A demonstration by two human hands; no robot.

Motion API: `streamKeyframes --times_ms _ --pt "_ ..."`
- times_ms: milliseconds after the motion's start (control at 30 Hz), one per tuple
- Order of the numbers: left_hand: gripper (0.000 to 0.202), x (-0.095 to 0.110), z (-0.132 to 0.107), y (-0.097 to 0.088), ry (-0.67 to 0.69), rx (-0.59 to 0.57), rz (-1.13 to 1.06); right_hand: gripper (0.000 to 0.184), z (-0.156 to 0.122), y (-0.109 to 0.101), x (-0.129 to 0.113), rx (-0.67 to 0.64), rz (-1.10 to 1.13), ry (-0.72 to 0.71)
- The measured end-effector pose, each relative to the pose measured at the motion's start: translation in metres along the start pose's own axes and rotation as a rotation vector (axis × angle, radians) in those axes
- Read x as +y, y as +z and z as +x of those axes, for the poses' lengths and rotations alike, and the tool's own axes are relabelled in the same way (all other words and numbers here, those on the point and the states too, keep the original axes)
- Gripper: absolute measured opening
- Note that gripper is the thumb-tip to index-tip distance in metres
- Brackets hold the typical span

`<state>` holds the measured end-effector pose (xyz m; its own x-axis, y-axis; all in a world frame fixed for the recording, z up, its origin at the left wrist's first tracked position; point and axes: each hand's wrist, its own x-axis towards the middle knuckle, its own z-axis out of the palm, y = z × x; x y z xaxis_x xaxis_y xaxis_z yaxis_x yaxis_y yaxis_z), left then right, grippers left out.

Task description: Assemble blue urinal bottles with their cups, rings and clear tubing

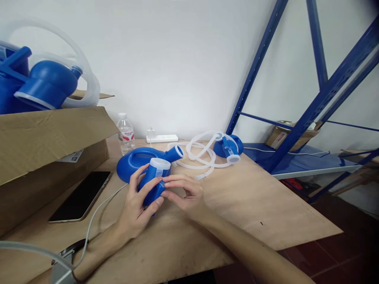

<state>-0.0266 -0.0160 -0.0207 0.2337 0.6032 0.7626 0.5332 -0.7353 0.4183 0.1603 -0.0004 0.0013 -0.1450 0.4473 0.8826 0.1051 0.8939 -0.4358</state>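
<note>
My left hand (pixel 140 203) is wrapped round a blue plastic funnel-shaped piece (pixel 152 177) with a white rim, its wide mouth tilted up. The fingertips of my right hand (pixel 185 193) are pinched together against the side of this piece, by a small nozzle. Whatever lies between them is too small to make out. Just behind, touching or nearly so, a blue plastic urinal bottle (pixel 126 165) lies on its side, with a handle and a white-rimmed neck pointing right.
A cardboard box (pixel 53 126) at left holds more blue pieces (pixel 56 83) and clear tubing (pixel 91 85). On the wooden table (pixel 251 205) are a phone (pixel 81 195), water bottle (pixel 126 136), power strip (pixel 166 138), coiled hose (pixel 204 163) and another blue piece (pixel 220 148). Blue shelving (pixel 284 157) stands right.
</note>
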Motion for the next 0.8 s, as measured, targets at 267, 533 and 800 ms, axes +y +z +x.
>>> streamKeyframes --times_ms 267,533,800 --pt "0.036 -0.003 -0.003 -0.001 0.048 -0.012 -0.001 0.022 -0.003 0.002 0.0 0.008 -0.012 -0.09" --pt "0.036 -0.002 -0.003 0.0 0.032 0.007 0.017 0.021 -0.006 0.004 0.0 0.014 -0.02 -0.061" --pt "0.047 0.008 0.006 0.004 0.021 0.079 0.039 0.028 0.0 -0.01 0.011 -0.121 -0.129 0.045"
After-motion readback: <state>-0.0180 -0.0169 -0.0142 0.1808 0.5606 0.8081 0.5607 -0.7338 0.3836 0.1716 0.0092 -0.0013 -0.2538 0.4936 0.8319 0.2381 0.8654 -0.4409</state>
